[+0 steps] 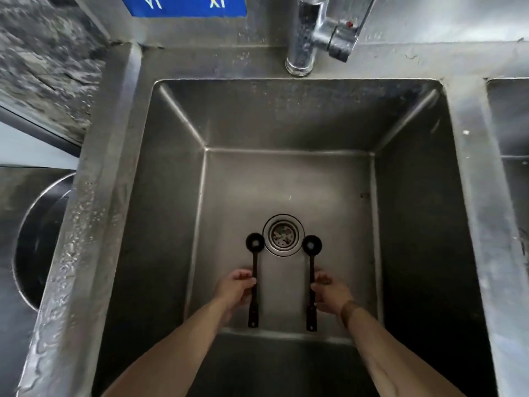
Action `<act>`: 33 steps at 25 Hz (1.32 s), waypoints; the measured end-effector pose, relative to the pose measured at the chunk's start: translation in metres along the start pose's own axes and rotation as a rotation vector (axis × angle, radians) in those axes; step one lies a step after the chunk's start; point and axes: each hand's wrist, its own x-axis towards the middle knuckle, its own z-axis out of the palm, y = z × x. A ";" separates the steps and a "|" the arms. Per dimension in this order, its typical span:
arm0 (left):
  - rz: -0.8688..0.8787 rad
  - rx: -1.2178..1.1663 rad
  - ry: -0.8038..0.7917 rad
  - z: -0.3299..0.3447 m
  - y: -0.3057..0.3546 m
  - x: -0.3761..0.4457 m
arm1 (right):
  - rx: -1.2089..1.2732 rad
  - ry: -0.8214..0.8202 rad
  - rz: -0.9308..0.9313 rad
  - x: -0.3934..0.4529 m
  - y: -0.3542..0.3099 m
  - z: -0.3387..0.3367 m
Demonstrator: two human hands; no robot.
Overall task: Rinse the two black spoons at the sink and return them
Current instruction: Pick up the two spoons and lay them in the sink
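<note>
Two bare forearms are reaching from the near edge down into a deep, square stainless-steel sink basin [286,179]. The left hand [233,287] is curling its fingers and thumb round the thin handle of the left black plastic spoon [254,277], so its grip is pinching that handle about midway along. The right hand [333,295] is doing the same on the handle of the right black plastic spoon [311,285], its grip pinching the handle from the outer side; a thin band is showing on that wrist.

Both spoons are lying lengthwise, roughly parallel and well apart, with their handle ends pointing toward the near wall of the basin and their small round bowls pointing away. Whether they are resting on the basin floor or being held just above it cannot be told. The two bowls are sitting on either side of the round metal drain strainer [282,234], each just beside its rim.

Farther back, the basin's rear wall is rising to a wet steel tabletop [94,213] that is carrying water droplets along the left side. A chrome tap [303,38] is standing behind the basin, its lever sticking out to the right. A blue label with white lettering [186,5] is showing at the top edge. A second basin [512,124] is lying to the right, and a round steel bowl [40,239] is sitting at the far left.
</note>
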 end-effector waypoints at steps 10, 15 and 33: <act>-0.045 0.079 0.050 -0.002 -0.019 0.031 | -0.083 0.066 0.037 0.032 0.025 0.006; -0.046 0.142 0.072 -0.005 -0.025 0.041 | -0.134 0.112 0.018 0.038 0.029 0.008; 0.132 0.578 0.128 -0.025 0.005 0.016 | -0.260 0.215 -0.080 -0.007 -0.001 -0.007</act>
